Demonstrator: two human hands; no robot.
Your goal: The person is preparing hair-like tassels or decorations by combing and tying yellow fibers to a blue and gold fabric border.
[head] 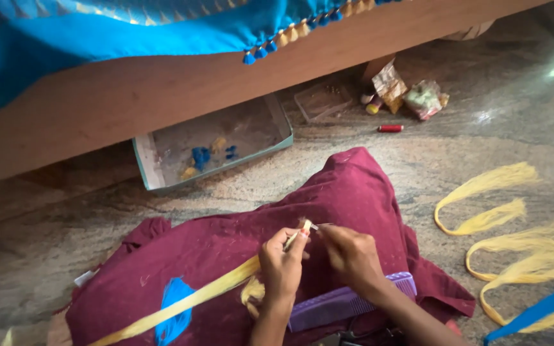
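Both hands, left hand (281,264) and right hand (352,254), pinch a yellow thread bundle (193,300) (over maroon cloth (238,250)); crinkled snack packets (408,95) lie beyond the cloth.

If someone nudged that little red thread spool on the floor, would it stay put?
Probably not: the red thread spool lies on its side on smooth, polished stone floor, so it would likely roll. It looks small and light, easy to pinch up.
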